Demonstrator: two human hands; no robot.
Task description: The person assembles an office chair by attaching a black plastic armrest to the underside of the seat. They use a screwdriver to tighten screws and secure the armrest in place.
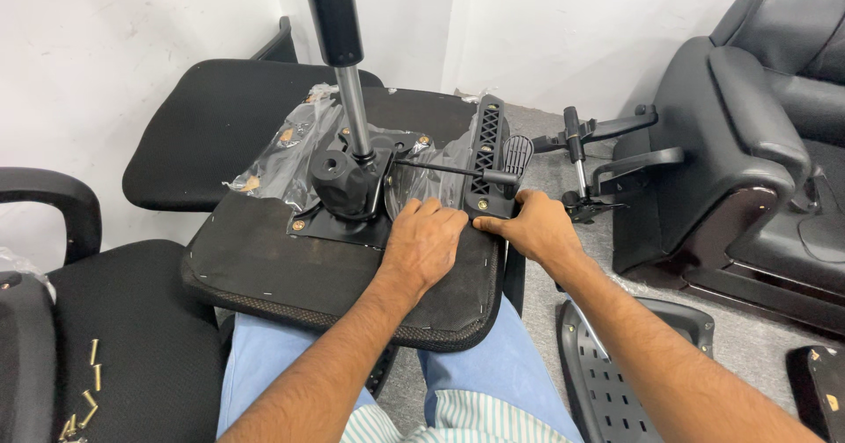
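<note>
While the upturned chair seat (290, 267) lies across the person's lap, both hands rest at its far right edge. The left hand (424, 242) lies palm down on the black fabric underside, fingers (437, 212) loosely curled and close together, gripping nothing that shows. Just right of those fingers, the right hand (539, 227) presses its fingertips (487, 224) against the near end of a black plastic armrest bracket (487, 157), a long ribbed piece running away along the seat's edge; whether the hand clasps it or only pushes on it cannot be told. Just beyond the left fingers sits the black tilt mechanism (345, 186), its plate fixed to the seat with brass-coloured bolts, a thin lever (449, 171) reaching from it toward the bracket. A gas lift cylinder (341, 47) rises upright from the mechanism, black above, shiny metal below. Crumpled clear plastic wrap (286, 157) lies under and behind the mechanism, well beyond the fingers. Far to the left of the hands, small brass screws (88, 381) lie scattered on another black seat.
</note>
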